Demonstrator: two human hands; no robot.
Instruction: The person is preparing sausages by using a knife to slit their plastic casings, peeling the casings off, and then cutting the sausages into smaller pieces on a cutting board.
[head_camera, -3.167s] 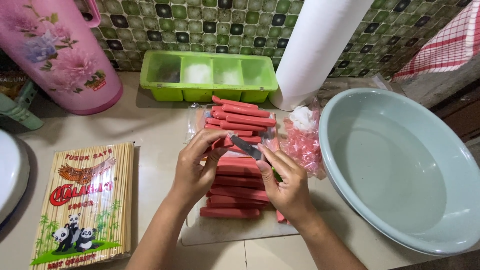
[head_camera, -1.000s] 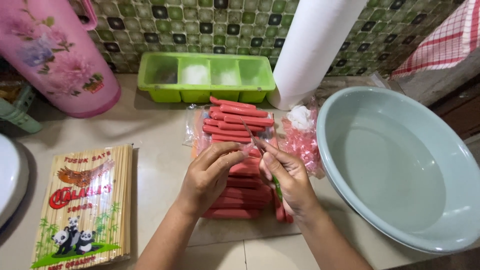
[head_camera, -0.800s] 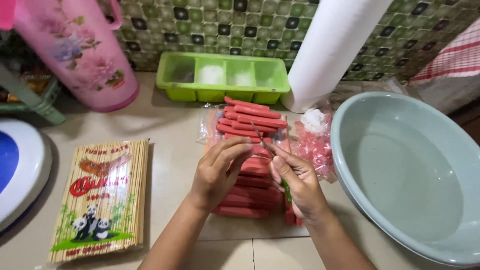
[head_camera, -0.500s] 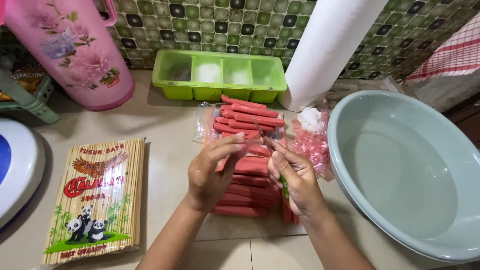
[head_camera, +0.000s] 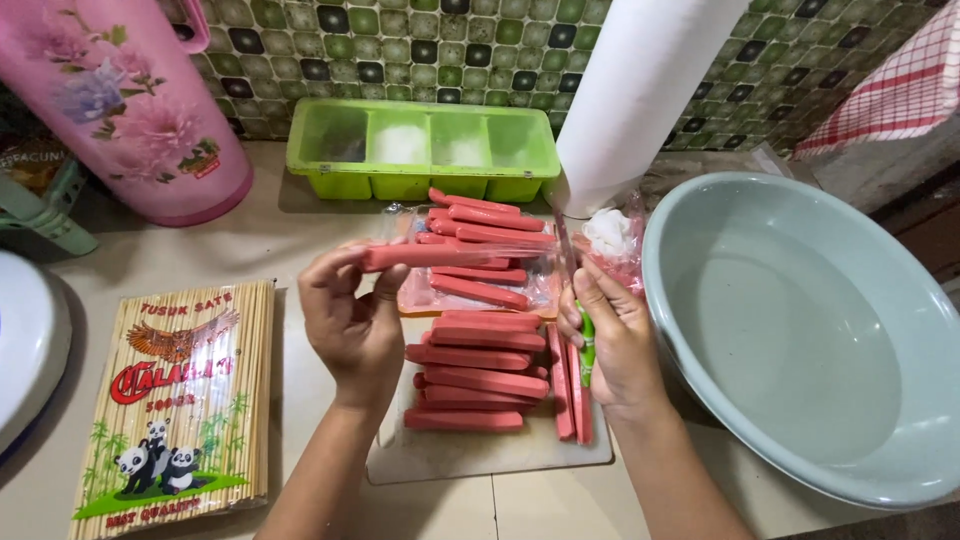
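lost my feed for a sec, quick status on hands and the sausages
Left hand holds one red sausage raised. Right hand grips green-handled knife. Peeled sausages stacked on cutting board. Nothing between them.

My counter (head_camera: 300, 230) is pale and tiled. On it, at the upper left of the frame, stands a pink flask (head_camera: 120, 100); at the top centre a green tray (head_camera: 420, 150); at the lower left a packet of skewers (head_camera: 185, 400). In the centre lies a cutting board (head_camera: 480, 455), and at the right a big grey-green basin (head_camera: 810, 330). A white lid (head_camera: 25, 340) lies at the left edge.
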